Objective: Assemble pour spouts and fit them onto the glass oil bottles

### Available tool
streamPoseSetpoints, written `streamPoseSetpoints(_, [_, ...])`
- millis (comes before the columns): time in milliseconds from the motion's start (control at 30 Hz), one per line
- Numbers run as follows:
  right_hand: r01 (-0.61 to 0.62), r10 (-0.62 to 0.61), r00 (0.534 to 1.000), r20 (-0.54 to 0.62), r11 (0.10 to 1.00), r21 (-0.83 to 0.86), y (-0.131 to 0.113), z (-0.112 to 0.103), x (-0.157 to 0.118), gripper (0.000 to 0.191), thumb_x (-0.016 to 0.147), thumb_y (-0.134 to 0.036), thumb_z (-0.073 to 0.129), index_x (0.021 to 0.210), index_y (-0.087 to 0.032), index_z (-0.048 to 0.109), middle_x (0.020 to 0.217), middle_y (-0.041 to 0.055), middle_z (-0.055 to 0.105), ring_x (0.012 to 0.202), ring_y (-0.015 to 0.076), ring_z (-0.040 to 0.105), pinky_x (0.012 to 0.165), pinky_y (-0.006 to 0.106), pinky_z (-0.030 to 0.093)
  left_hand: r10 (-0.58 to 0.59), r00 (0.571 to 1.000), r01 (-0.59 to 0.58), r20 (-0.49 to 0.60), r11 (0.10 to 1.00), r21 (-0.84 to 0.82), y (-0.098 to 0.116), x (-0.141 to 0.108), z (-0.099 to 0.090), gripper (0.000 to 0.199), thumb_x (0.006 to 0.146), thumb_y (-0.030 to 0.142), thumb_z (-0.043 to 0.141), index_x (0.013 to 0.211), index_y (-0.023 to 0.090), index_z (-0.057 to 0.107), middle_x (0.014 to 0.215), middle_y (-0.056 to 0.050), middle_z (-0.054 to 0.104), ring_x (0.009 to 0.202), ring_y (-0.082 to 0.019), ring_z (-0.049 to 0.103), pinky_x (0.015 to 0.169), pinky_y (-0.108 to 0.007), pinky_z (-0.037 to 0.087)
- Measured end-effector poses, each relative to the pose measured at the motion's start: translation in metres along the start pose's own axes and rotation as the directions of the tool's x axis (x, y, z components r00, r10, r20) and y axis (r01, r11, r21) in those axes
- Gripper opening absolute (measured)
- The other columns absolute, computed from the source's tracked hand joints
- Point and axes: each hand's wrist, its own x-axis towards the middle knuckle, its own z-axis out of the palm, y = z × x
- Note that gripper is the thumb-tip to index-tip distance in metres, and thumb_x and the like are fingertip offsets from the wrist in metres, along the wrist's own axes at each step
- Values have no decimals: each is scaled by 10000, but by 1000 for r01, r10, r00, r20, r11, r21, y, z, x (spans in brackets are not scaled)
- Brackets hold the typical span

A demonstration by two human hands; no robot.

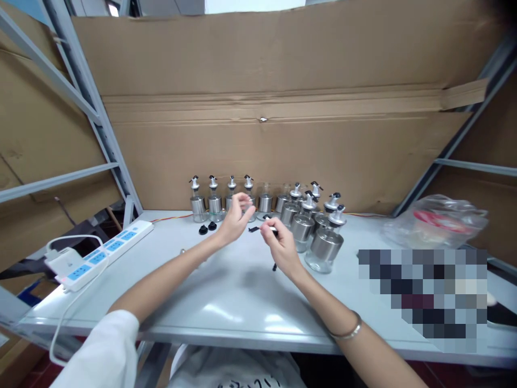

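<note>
My right hand [281, 245] pinches a small part with a thin black end [254, 229] that points left; its exact kind is not clear. To the left of it, my left hand [236, 220] is raised over the table with its fingers apart and nothing visible in them. Behind the hands stand several glass oil bottles with steel sleeves [326, 245], most topped with silver-and-black pourer spouts [337, 215]. A bottle without a spout [265, 203] stands among them. Two black stoppers [203, 229] lie left of my left hand. A small black piece [274, 267] lies by my right hand.
A white power strip [117, 250] with a plugged-in charger [64, 262] and cable lies at the left. A clear plastic bag [440, 221] with something red sits at the right, behind a blurred-out patch. Cardboard [283, 151] walls the back; metal posts [107, 129] frame the sides.
</note>
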Motion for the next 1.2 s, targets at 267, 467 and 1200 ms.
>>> streamPoseSetpoints(267, [274,-305,931,-200,947,-168,-8,-12,4,289,848,-451,575,716,-194,585,584,-29,574,492,103,496,497,226,386,-237,968,221,77,960,172,-20,93,64,657,809,35,509,1391,70,208,1487,-261,247,1425,-265,253,1164,-408,214])
streamPoseSetpoints(467, [425,-470,864,-181,873,-237,-8,-9,4,292,875,-459,562,750,-198,602,653,3,647,569,133,592,548,250,460,-316,947,303,49,935,182,-47,109,82,651,818,-20,469,1419,73,235,1357,-276,409,1299,-300,444,1100,-470,297])
streamPoseSetpoints(1200, [516,-514,763,-392,850,-109,-12,-5,1,180,957,-370,427,1123,-306,453,893,16,500,709,136,559,618,298,490,227,974,-219,-8,932,-289,76,-22,16,359,940,386,468,1250,304,307,943,-10,508,853,-146,612,861,-351,503])
